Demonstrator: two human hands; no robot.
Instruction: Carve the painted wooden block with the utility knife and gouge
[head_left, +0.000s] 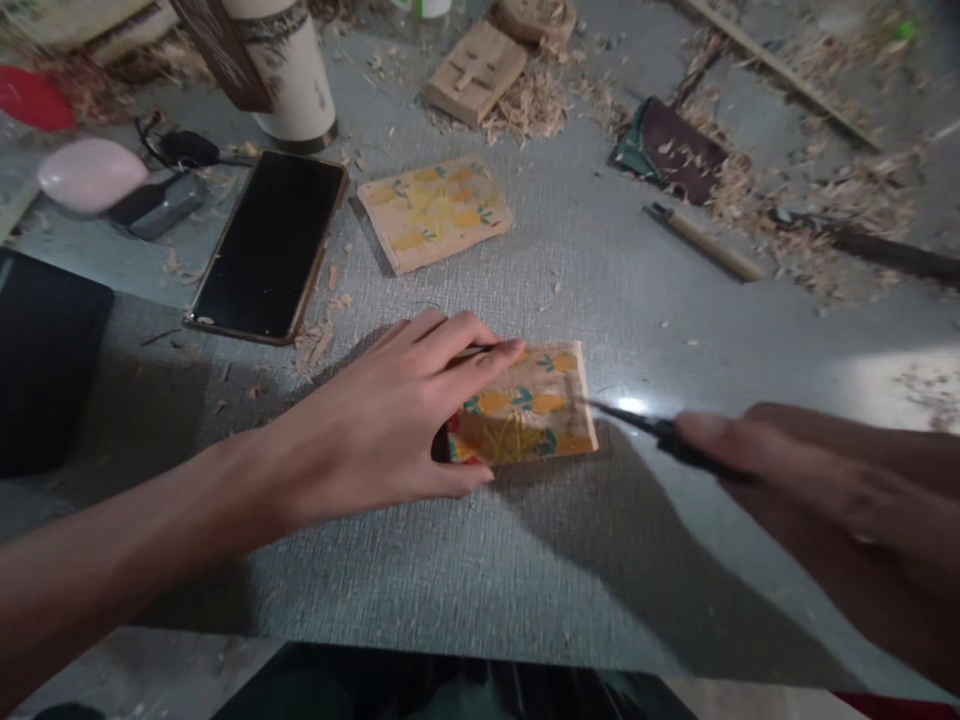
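Note:
Near the middle of the grey table lies a painted wooden block [534,400] with yellow and green fruit shapes. My left hand [390,410] rests over its left end, fingers along the far edge and thumb at the near edge. From the right, my right hand [810,480] is closed around a thin dark pointed tool [660,432], whose tip is at the block's right end. I cannot tell whether the tip touches the wood. Both the right hand and the tool are somewhat blurred. A second painted piece [439,212] lies farther back.
A black phone [270,245] lies at the left, near a cream tumbler [296,75] and a pink rounded object [94,175]. Carved wood [476,70] sits at the back. Shavings [832,215], a small stick [705,242] and a dark pouch [679,150] are at the back right.

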